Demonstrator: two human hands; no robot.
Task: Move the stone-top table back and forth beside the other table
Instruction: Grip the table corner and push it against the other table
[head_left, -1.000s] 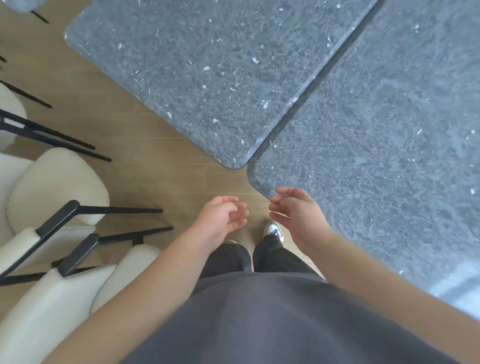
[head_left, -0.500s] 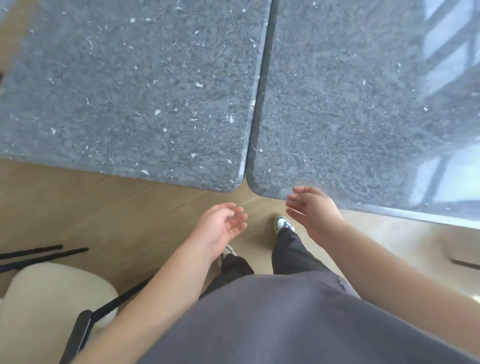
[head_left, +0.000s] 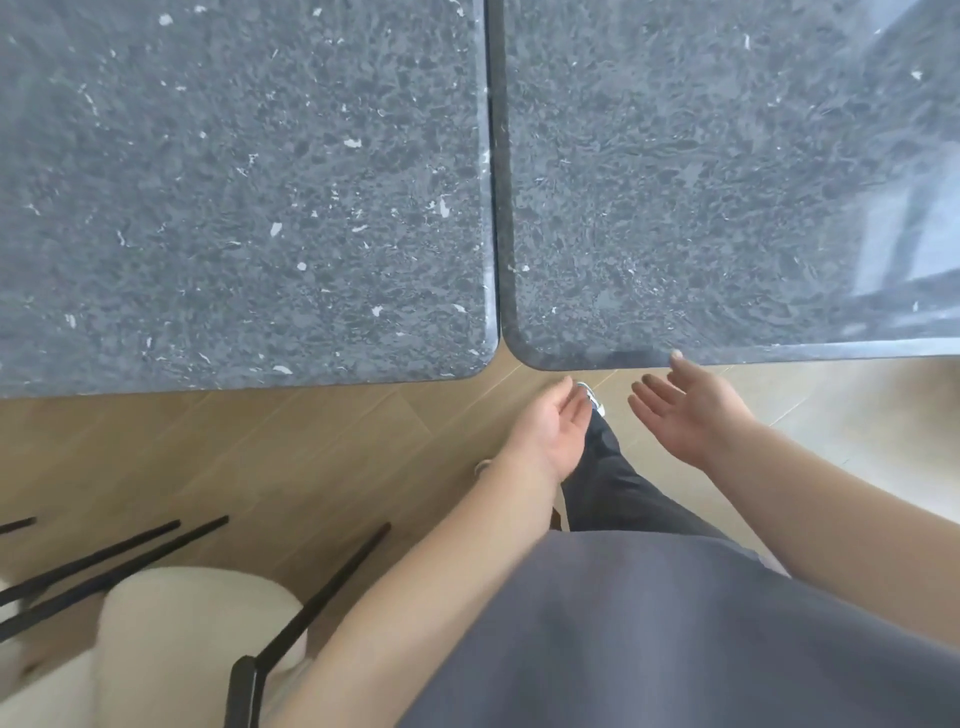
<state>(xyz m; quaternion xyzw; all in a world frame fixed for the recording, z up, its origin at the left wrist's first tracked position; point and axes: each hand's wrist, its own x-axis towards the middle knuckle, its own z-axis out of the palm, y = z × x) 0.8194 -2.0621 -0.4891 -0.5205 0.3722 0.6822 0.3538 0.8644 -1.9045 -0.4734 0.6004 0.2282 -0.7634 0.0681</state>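
Head view — left hand (head_left: 550, 422) and right hand (head_left: 685, 410) both spread, palms up, holding nothing; stone-top surface (head_left: 727, 182) just beyond right fingertips (head_left: 676, 355), other surface (head_left: 234, 208) beyond left — edges nearly touching.

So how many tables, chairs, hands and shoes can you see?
Stone-top tables: 2, the left table and the right table
Cream chairs: 1, the chair at bottom left; black legs beside it may belong to another
Hands: 2, the left hand and the right hand, both holding nothing
Shoes: 2, front shoe, back shoe
Total: 7
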